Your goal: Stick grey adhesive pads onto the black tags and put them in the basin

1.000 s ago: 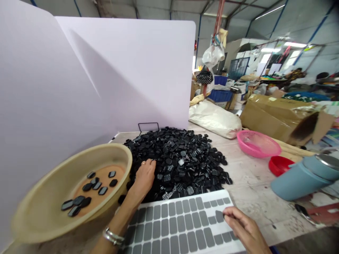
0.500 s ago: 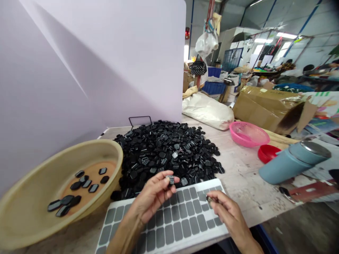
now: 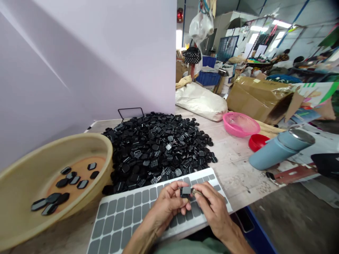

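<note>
Over a white sheet [image 3: 106,215] with rows of grey rounded stickers, my left hand [image 3: 169,203] pinches a small black piece [image 3: 185,192] that has a grey face on it. My right hand [image 3: 212,204] is close beside it, thumb and fingers pinched on a small object [image 3: 195,192] at the black piece's right edge; what it is, I cannot make out. Behind the sheet lies a large pile of black pieces [image 3: 153,148]. Several more black pieces [image 3: 54,198] rest in a beige basin [image 3: 106,141] on the left.
On the right of the table are a pink basket [image 3: 241,130], a red bowl [image 3: 257,142] and a blue-grey bottle [image 3: 275,151]. Farther back lie a white sack [image 3: 202,100] and a cardboard box [image 3: 259,100]. A pale panel [image 3: 119,56] stands behind the pile.
My hands have come together above the sheet: the left moved right with its black piece, the right moved left to meet it. The view has shifted slightly right and down.
</note>
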Action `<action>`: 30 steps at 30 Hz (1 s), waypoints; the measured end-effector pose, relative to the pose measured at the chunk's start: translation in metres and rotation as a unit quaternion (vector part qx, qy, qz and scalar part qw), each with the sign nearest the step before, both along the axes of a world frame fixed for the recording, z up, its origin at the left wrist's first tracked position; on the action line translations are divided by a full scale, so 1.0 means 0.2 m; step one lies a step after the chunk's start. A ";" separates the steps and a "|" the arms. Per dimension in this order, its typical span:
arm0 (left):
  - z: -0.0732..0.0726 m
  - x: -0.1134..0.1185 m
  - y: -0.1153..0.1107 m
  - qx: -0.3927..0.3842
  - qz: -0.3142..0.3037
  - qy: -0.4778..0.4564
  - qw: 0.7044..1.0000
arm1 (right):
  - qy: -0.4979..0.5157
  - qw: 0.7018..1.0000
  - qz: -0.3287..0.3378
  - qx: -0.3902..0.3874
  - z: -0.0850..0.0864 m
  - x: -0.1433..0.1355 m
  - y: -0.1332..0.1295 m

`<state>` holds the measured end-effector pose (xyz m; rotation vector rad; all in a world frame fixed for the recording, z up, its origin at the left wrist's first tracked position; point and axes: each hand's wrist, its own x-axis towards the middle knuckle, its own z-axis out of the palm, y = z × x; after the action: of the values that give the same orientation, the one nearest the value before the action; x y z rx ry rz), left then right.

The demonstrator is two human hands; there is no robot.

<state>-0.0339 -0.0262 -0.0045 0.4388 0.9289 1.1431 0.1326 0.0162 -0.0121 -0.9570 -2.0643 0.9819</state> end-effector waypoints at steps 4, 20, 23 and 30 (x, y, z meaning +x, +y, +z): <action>0.00 0.01 0.00 0.000 -0.003 -0.005 1.000 | -0.022 1.000 0.001 0.014 -0.01 0.00 0.00; 0.00 0.03 0.02 -0.006 0.000 0.021 1.000 | -0.070 0.994 0.009 0.079 -0.04 0.02 0.00; -0.01 0.04 0.01 -0.010 -0.003 0.029 1.000 | -0.086 0.993 0.009 0.083 -0.04 0.02 -0.01; -0.05 0.05 0.01 0.029 -0.008 0.120 0.992 | -0.130 0.986 0.019 0.100 -0.06 0.02 -0.03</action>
<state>-0.0235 -0.0240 -0.0146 0.6406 1.0991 1.1210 0.1373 0.0092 -0.0231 -0.9846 -2.3544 0.6791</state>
